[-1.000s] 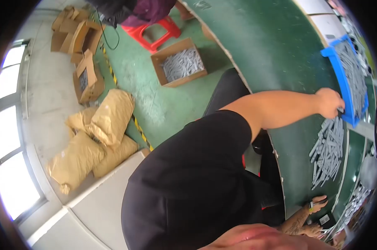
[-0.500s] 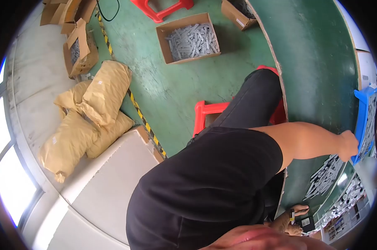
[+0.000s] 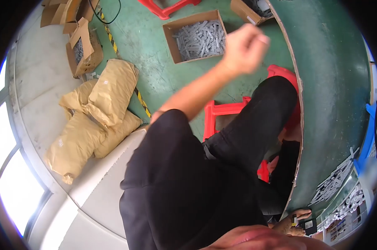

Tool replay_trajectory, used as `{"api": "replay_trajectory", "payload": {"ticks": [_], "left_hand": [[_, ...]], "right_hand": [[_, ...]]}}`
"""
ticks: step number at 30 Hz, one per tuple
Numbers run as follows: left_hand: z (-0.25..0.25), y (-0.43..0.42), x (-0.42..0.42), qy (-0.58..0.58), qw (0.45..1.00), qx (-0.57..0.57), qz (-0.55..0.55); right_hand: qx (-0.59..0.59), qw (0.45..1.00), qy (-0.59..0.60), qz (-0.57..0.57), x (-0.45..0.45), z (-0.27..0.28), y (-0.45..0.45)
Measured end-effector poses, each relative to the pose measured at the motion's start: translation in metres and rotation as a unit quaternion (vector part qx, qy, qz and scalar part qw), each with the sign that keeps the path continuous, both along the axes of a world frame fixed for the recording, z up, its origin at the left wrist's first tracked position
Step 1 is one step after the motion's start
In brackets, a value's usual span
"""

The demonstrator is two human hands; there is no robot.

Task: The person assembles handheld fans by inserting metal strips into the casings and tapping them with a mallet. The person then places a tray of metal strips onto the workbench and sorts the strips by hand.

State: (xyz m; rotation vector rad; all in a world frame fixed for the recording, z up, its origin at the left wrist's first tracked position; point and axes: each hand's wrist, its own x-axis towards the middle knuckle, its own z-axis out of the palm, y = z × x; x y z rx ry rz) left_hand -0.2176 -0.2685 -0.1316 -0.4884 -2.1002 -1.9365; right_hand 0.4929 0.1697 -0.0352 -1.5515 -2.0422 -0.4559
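Observation:
My left hand (image 3: pixel 246 49) is raised at the upper middle, blurred, with its fingers curled in. Anything inside it is hidden. Behind and beside it in the view, an open cardboard box (image 3: pixel 169 43) on the floor holds many grey strip-like pieces (image 3: pixel 201 39). A similar loose pile of grey pieces (image 3: pixel 332 181) lies on the green table (image 3: pixel 326 96) at the right. A blue bin (image 3: pixel 366 139) is partly visible at the right edge. My right hand is not in view.
A co-worker's hands (image 3: pixel 301 214) are at the lower right near a black box (image 3: pixel 310 226). Red stools (image 3: pixel 221 109) and another carton (image 3: pixel 240 11) stand beside the table. Tan sacks (image 3: pixel 113 89) and open cartons (image 3: pixel 88 54) are on the left.
My left hand has left the blue bin and swung to the left, away from the table, towards the carton of grey pieces. The view has shifted, so the bin sits closer to the right edge.

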Motion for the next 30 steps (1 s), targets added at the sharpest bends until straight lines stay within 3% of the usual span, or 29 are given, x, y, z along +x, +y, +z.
{"api": "replay_trajectory", "payload": {"ticks": [2, 3, 5, 7, 9, 10, 12, 13, 16, 19, 23, 25, 30], "left_hand": [[-0.096, -0.052, -0.011, -0.048, 0.95, -0.308, 0.002], [-0.157, -0.084, -0.011, -0.056, 0.893, -0.445, -0.033], [-0.214, -0.129, 0.002, -0.104, 0.776, -0.615, -0.089], [-0.252, -0.154, 0.01, -0.166, 0.668, -0.716, -0.119], [-0.252, -0.155, 0.01, -0.282, 0.525, -0.776, -0.205], [-0.259, -0.152, 0.009, -0.281, 0.526, -0.775, -0.21], [-0.27, -0.148, 0.005, -0.396, 0.48, -0.748, -0.231], [-0.269, -0.146, 0.012, -0.396, 0.516, -0.735, -0.19], [-0.276, -0.154, 0.031, -0.348, 0.54, -0.743, -0.187], [-0.298, -0.164, 0.062, -0.311, 0.582, -0.729, -0.181], [-0.298, -0.157, 0.119, -0.289, 0.571, -0.736, -0.223], [-0.297, -0.153, 0.148, -0.312, 0.587, -0.709, -0.233], [-0.3, -0.137, 0.209, -0.4, 0.565, -0.674, -0.256]], "right_hand": [[0.001, 1.0, -0.01, 0.016, -0.001, 0.001, -0.002], [0.006, 1.0, -0.016, 0.025, -0.001, 0.0, -0.006], [0.017, 0.998, -0.017, 0.05, 0.0, -0.005, -0.007], [0.023, 0.999, -0.031, 0.03, 0.013, -0.008, -0.002], [0.021, 0.999, -0.043, -0.01, 0.009, 0.014, -0.014], [0.024, 0.998, -0.052, -0.013, -0.061, 0.041, -0.053], [0.028, 0.997, -0.065, -0.016, -0.097, 0.054, -0.069], [0.029, 0.997, -0.071, -0.017, -0.115, 0.059, -0.076], [0.028, 0.996, -0.086, -0.018, -0.133, 0.06, -0.082], [0.022, 0.994, -0.102, -0.018, -0.092, 0.07, -0.074], [0.014, 0.992, -0.124, -0.012, -0.053, 0.067, -0.066], [0.013, 0.991, -0.135, -0.009, -0.045, 0.065, -0.065], [-0.009, 0.992, -0.126, -0.031, -0.044, 0.054, -0.071]]}}
